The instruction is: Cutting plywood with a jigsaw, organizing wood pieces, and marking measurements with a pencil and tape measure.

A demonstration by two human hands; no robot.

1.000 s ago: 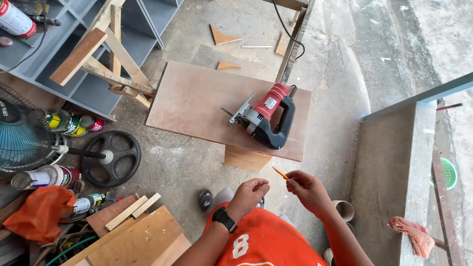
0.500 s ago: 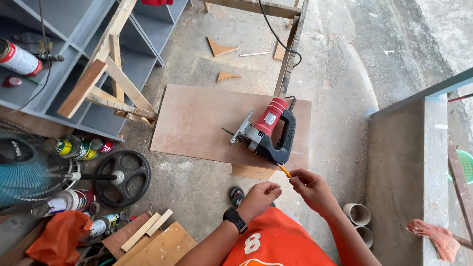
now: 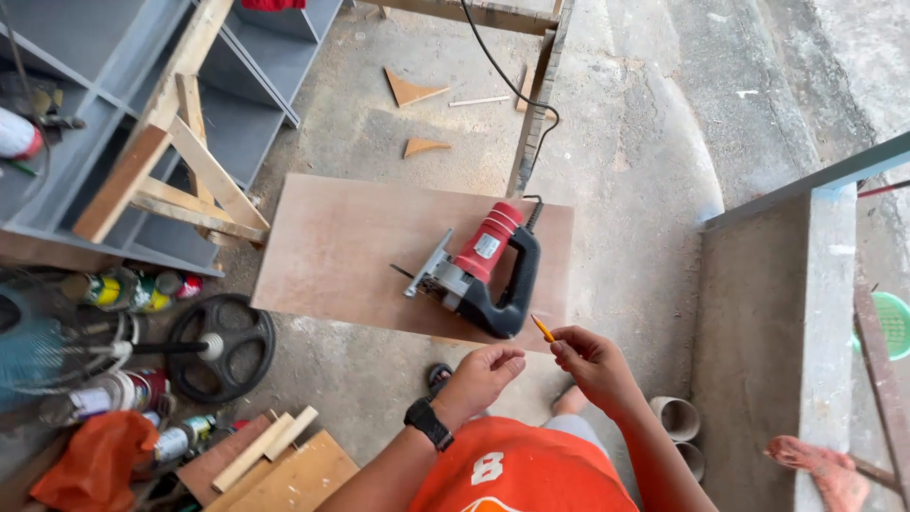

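Note:
My right hand [image 3: 593, 365] pinches a short yellow pencil [image 3: 542, 328], its tip pointing up toward the board's near edge. My left hand [image 3: 482, 377], with a black watch on the wrist, hovers just left of it, fingers loosely curled and holding nothing. In front of both lies a brown plywood board [image 3: 341, 246]. A red and black jigsaw [image 3: 479, 270] rests on the board's right part, with its black cord running up and away.
Grey shelving [image 3: 142, 95] and a leaning wooden frame [image 3: 171, 171] stand at the left. Spray cans, a black fan base [image 3: 223, 346] and wood scraps [image 3: 275, 455] lie at the lower left. A grey concrete wall [image 3: 787, 332] rises at the right, with pipe pieces [image 3: 675, 417] at its foot.
The view has shifted forward and nearer to the board. My hands have stayed close together, and the right one still holds the pencil, now closer to the board's edge.

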